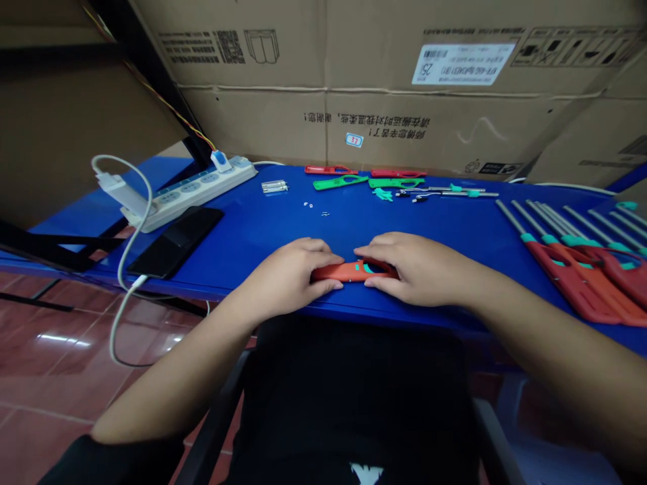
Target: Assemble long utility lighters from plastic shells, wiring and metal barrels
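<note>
An orange lighter handle [348,272] with teal parts lies level between my hands, close to the front edge of the table. My left hand [296,275] is closed round its left end, thumb and fingers pinching it. The other end, with the trigger loop, is gripped by my right hand [412,271]. My palms and fingers hide both ends, so I cannot tell whether a metal tube is fitted. Beyond my hands lie a few tiny white pieces [309,205] and some small thin metal pieces [325,213].
Red handle shells [331,170] and green shells [340,182] lie at the back, beside teal triggers [383,194], metal tubes [470,194] and clear-and-silver parts [273,186]. Several finished-looking lighters [576,283] lie right. A power strip [202,185] and phone [176,241] sit left; cardboard [253,101] stands behind.
</note>
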Demonstrator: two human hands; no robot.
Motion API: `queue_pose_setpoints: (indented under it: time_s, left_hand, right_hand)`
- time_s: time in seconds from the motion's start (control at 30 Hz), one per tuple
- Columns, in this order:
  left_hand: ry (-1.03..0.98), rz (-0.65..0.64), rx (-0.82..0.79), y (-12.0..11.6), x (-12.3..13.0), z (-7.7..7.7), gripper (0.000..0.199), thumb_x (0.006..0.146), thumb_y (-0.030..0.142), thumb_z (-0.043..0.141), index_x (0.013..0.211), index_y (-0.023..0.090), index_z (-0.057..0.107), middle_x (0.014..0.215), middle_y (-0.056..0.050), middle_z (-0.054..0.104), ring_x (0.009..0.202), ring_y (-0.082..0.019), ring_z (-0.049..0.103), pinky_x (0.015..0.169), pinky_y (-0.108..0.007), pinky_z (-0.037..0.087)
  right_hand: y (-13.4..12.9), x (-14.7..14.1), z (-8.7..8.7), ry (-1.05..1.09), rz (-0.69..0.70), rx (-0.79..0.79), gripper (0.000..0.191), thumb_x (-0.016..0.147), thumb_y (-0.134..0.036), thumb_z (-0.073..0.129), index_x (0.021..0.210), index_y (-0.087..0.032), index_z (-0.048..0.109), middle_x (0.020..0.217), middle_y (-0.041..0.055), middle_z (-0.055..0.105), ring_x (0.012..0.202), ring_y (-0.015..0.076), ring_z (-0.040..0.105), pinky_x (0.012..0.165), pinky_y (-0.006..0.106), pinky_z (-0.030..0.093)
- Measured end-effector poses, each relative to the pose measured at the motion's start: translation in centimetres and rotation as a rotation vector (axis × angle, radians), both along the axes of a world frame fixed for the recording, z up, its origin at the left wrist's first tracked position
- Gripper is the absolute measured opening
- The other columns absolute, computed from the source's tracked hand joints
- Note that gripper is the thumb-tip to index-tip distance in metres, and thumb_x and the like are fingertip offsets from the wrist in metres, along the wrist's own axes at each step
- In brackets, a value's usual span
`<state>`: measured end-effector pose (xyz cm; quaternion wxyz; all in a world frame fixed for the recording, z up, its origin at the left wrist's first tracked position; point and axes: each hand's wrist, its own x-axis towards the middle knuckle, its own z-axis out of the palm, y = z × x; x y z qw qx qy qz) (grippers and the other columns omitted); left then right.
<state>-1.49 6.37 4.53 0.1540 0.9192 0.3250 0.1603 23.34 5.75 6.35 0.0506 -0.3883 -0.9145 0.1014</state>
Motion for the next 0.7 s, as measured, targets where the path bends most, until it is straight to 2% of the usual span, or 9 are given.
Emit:
queue_pose_setpoints:
  time_s: [0.13,0.33,0.53,0.7]
  left_hand:
    - [-0.014,0.009,-0.02,0.1,-0.2,-0.1,0.03,0.091,0.029,0.068,0.119,0.018,0.07,0.107,-0.007,0.069,0.099,-0.022,0.064,0.087,-0.035,0.05]
    - [-0.024,0.023,-0.016,0.0,-0.4,-0.4,0.029,0.089,0.03,0.069,0.115,0.018,0.07,0.107,-0.007,0.07,0.1,-0.023,0.064,0.089,-0.036,0.049]
    - [-0.023,0.034,-0.044,-0.3,-0.5,-0.3,0.028,0.087,0.03,0.07,0.112,0.018,0.068,0.104,-0.006,0.069,0.097,-0.022,0.062,0.085,-0.034,0.048]
    - [-0.052,-0.029,-0.116,-0.7,-0.9,-0.1,0.026,0.085,0.026,0.069,0.111,0.019,0.069,0.104,-0.004,0.068,0.094,-0.019,0.062,0.084,-0.031,0.047]
  right_hand:
    - [-0.2,0.2,-0.2,0.049,-0.01,0.041,0.05,0.089,-0.032,0.062,0.134,-0.012,0.062,0.119,0.0147,0.071,0.106,0.029,0.065,0.09,0.041,0.05]
    - [-0.3,0.5,-1.0,0.099,-0.083,-0.003,0.035,0.088,-0.037,0.068,0.119,-0.021,0.069,0.104,0.0077,0.073,0.094,0.0251,0.065,0.081,0.038,0.051]
    - [-1.2,1.0,-1.8,0.207,-0.166,0.046,0.043,0.084,-0.039,0.074,0.121,-0.017,0.07,0.111,0.0103,0.068,0.096,0.0234,0.064,0.083,0.036,0.052]
    - [-2.8,1.2,-1.5,0.197,-0.187,-0.006,0.037,0.087,-0.04,0.071,0.117,-0.018,0.072,0.103,0.0078,0.071,0.091,0.0212,0.066,0.078,0.032,0.052]
